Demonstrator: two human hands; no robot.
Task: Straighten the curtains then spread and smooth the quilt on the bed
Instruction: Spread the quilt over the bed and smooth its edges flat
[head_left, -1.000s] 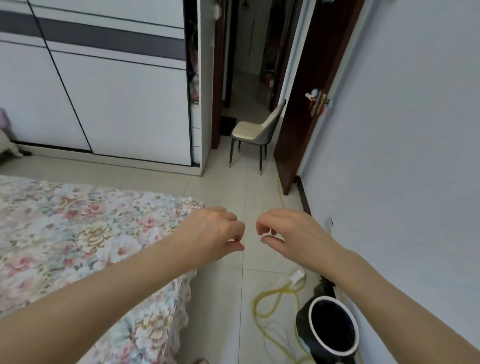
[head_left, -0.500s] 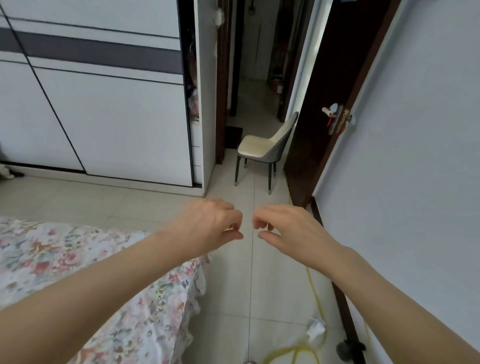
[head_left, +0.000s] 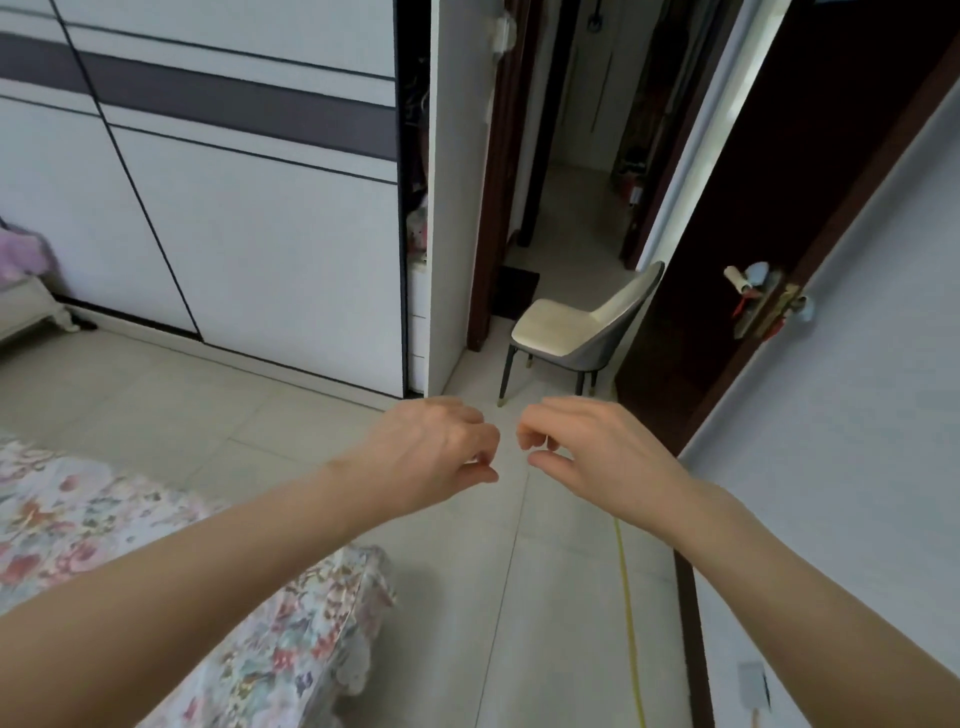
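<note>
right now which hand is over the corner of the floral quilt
The left hand: its forearm crosses above the floral quilt. The right hand hangs over bare floor tiles.

Floral cloth quilt; glossy tiled floor.

Both hands, left hand and right hand, are hovering loosely curled, empty, over floor beside floral quilt.

place: a home bedroom | my bed under a floral quilt | white sliding wardrobe | tiled floor | cream chair by the open dark door
</note>
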